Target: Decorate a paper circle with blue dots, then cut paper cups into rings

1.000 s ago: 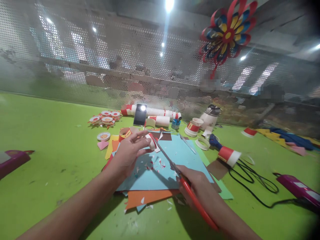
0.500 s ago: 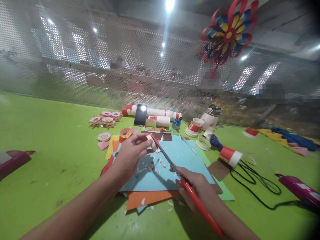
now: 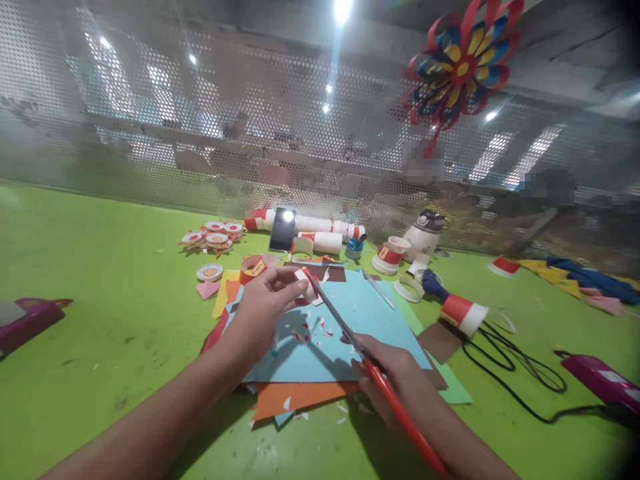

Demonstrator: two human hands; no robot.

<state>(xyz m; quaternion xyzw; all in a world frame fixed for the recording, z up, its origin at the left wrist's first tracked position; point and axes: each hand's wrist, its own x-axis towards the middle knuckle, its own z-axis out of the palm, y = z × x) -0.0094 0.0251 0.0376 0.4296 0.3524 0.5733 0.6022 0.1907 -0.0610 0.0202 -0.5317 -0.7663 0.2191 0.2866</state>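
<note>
My left hand (image 3: 273,300) pinches a small white and red paper piece (image 3: 309,289), which looks cut from a paper cup. My right hand (image 3: 390,363) is wrapped round the red handle of a pair of scissors (image 3: 343,325). The scissor tips reach the edge of the paper piece; whether they are cutting through it I cannot tell. Beneath both hands lies a light blue paper sheet (image 3: 350,293), with small red and white scraps (image 3: 315,330) scattered on it. Orange paper (image 3: 300,403) sticks out from below the blue sheet.
Behind the paper are stacked cups (image 3: 320,243), a phone (image 3: 283,230), a blue bottle (image 3: 355,247) and a cut cup (image 3: 391,255). To the right, a glue gun (image 3: 434,283) rests in a cup (image 3: 464,314), near a black cord (image 3: 520,397). Decorated discs (image 3: 215,238) lie at left.
The view has shifted very slightly, so everything sits a little to the right. Both hands, the paper piece and the scissors keep nearly the same pose.
</note>
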